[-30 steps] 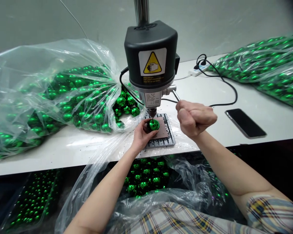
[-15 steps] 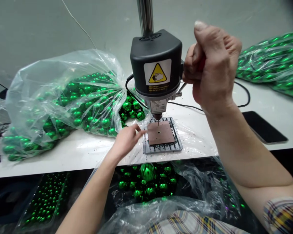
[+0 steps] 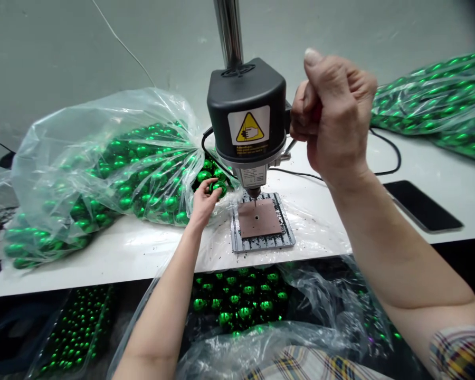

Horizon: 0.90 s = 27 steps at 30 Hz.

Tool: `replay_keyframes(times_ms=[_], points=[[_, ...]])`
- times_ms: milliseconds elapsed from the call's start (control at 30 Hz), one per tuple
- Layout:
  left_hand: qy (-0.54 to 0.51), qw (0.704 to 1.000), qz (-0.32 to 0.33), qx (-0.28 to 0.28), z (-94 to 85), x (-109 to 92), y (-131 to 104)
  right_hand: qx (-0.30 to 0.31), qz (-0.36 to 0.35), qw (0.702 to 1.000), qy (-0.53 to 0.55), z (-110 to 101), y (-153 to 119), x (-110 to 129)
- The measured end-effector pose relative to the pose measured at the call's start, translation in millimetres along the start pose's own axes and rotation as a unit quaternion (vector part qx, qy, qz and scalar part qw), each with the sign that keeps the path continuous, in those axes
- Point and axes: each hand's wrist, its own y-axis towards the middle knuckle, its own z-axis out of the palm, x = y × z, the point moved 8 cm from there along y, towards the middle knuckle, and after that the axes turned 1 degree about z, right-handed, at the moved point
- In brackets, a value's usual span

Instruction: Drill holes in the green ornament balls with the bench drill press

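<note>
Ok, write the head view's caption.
Left hand on a green bauble at bag mouth, right hand on drill press lever.

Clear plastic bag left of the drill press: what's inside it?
Shiny green balls lie in the clear bag, some showing uncovered at its mouth, where the left hand is. What lies beneath the outer ones is hidden.

Pale grey-green wall [image 3: 63,47] seen behind white tabletop [image 3: 134,253]; thin white cable [image 3: 122,45] hung against wall; soft reflections thrown on tabletop; area below front edge left in deep shadow, floor not made out.
</note>
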Motion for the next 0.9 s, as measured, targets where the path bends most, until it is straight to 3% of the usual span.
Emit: replay_keyframes(times_ms=[133,267,433,567,733,900], points=[[-0.243,0.96,-0.13,0.044,-3.8,-1,-35,-0.003,-0.024,0.999,0.02,0,-1,2],[-0.272,0.949,-0.132,0.091,9.8,-15,-64,0.001,-0.041,0.999,0.023,0,0,0],[-0.302,0.928,-0.179,0.121,32.2,-13,-84,-0.002,-0.038,0.999,0.0,-1,1,-2],[-0.284,0.932,-0.186,0.128,41.6,-8,-90,0.007,-0.033,0.999,-0.001,-1,1,-2],[-0.137,0.982,-0.108,0.075,41.6,-2,-85,0.016,-0.03,0.999,-0.006,-1,4,-5],[-0.087,0.99,-0.056,0.092,55.9,-2,-79,0.01,-0.03,0.999,-0.03,-2,5,-6]])
